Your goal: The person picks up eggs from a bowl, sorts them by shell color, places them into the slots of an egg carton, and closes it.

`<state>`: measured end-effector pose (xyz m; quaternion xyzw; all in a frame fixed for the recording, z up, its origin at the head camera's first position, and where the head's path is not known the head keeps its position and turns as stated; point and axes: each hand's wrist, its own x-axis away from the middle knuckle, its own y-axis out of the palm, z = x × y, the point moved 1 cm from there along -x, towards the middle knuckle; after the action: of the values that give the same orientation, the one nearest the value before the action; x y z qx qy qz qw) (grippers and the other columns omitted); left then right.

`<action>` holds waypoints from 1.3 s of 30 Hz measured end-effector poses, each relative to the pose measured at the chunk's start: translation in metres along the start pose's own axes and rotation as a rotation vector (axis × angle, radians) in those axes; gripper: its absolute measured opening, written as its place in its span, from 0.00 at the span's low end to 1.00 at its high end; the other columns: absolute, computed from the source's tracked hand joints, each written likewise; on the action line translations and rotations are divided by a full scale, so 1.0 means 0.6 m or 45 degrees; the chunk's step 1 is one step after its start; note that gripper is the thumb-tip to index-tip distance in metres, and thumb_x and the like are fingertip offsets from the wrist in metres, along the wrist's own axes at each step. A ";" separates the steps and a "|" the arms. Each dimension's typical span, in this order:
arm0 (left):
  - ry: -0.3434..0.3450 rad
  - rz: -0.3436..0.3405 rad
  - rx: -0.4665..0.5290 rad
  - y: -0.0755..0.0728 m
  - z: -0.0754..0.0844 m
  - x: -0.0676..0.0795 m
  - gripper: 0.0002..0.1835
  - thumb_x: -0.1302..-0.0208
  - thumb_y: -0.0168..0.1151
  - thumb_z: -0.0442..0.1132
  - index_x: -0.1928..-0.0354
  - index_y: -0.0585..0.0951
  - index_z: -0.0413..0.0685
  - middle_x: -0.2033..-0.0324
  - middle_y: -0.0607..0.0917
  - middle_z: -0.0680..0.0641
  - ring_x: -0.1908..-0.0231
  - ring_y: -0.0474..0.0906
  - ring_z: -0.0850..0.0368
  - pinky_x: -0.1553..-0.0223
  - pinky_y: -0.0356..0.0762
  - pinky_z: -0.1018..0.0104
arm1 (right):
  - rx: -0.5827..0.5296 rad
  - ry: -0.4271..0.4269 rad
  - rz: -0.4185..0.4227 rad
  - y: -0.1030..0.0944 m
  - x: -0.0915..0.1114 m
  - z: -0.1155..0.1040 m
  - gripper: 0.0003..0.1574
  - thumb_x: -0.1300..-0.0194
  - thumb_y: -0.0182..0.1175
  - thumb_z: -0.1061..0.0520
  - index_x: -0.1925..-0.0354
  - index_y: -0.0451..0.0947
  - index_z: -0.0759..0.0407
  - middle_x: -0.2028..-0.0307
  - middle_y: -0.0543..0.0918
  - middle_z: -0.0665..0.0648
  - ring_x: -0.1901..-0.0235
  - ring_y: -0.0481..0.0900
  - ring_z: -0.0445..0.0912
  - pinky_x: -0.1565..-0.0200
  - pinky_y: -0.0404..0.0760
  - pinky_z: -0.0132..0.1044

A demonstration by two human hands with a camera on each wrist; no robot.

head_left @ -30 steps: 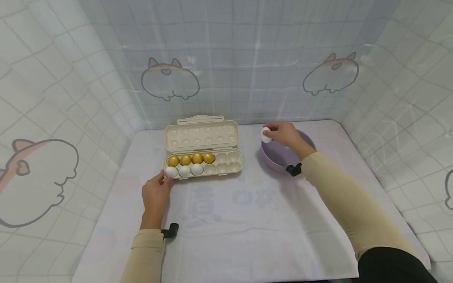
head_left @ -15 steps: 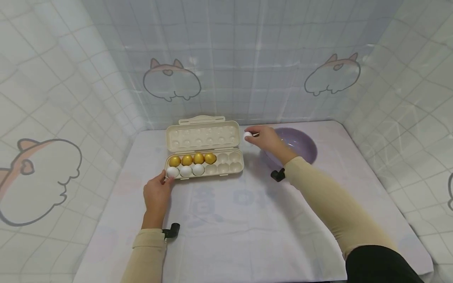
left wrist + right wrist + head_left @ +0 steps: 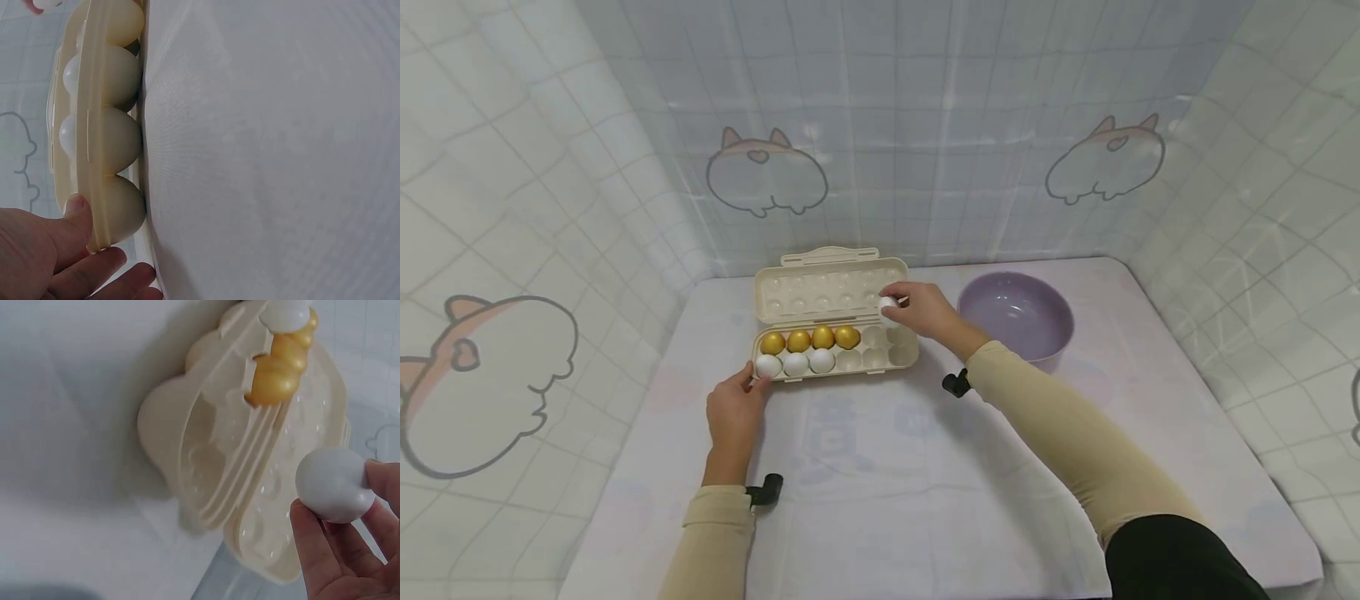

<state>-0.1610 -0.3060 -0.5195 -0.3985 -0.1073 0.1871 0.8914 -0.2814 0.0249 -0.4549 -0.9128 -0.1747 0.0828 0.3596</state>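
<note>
A cream egg carton (image 3: 875, 359) lies on the table with its lid (image 3: 822, 292) raised at the back. Gold eggs (image 3: 823, 337) fill part of the back row; three white eggs (image 3: 795, 364) sit at the left of the front row, with bare cups to the right. My left hand (image 3: 735, 414) grips the carton's front left corner, thumb on the rim and index finger at its edge in the left wrist view. Between thumb and fingertips my right hand (image 3: 928, 312) pinches another white egg (image 3: 334, 484), held above the carton's right end, apart from it.
A purple bowl (image 3: 1015, 312) stands to the right of the carton, behind my right forearm. White cloth (image 3: 880, 500) covers the table, and patterned curtains (image 3: 895, 125) rise at its back and sides.
My right hand has moved left from over the bowl to above the carton's right end, carrying the white egg. The left hand keeps its hold on the carton's corner.
</note>
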 end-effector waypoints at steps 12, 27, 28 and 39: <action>0.001 0.009 0.008 0.004 -0.004 -0.005 0.29 0.25 0.67 0.45 0.27 0.74 0.47 0.31 0.79 0.40 0.33 0.80 0.38 0.35 0.81 0.42 | 0.054 -0.070 -0.085 0.059 -0.009 -0.023 0.23 0.27 0.66 0.51 0.37 0.84 0.54 0.40 0.88 0.55 0.47 0.89 0.52 0.43 0.88 0.41; -0.004 0.011 0.004 0.004 -0.002 -0.004 0.29 0.25 0.67 0.45 0.27 0.74 0.47 0.31 0.79 0.40 0.32 0.80 0.38 0.35 0.81 0.42 | 0.209 -0.133 -0.128 0.109 -0.018 -0.030 0.20 0.29 0.69 0.50 0.41 0.86 0.51 0.50 0.90 0.52 0.52 0.85 0.45 0.49 0.84 0.37; -0.002 0.011 0.003 0.004 -0.002 -0.004 0.29 0.25 0.67 0.45 0.27 0.74 0.47 0.32 0.79 0.40 0.32 0.80 0.38 0.35 0.81 0.42 | 0.227 -0.144 -0.132 0.112 -0.018 -0.030 0.20 0.29 0.69 0.50 0.41 0.86 0.52 0.51 0.90 0.52 0.54 0.83 0.45 0.51 0.83 0.36; -0.030 -0.009 0.014 0.003 -0.002 -0.003 0.30 0.26 0.68 0.45 0.26 0.73 0.48 0.31 0.78 0.40 0.31 0.79 0.37 0.34 0.80 0.42 | 0.256 -0.256 -0.123 0.138 -0.006 -0.032 0.19 0.31 0.72 0.52 0.44 0.87 0.55 0.52 0.91 0.51 0.58 0.81 0.43 0.57 0.78 0.33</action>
<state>-0.1625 -0.3066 -0.5216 -0.3910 -0.1183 0.1893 0.8929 -0.2578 -0.0445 -0.4976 -0.8498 -0.2444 0.1736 0.4335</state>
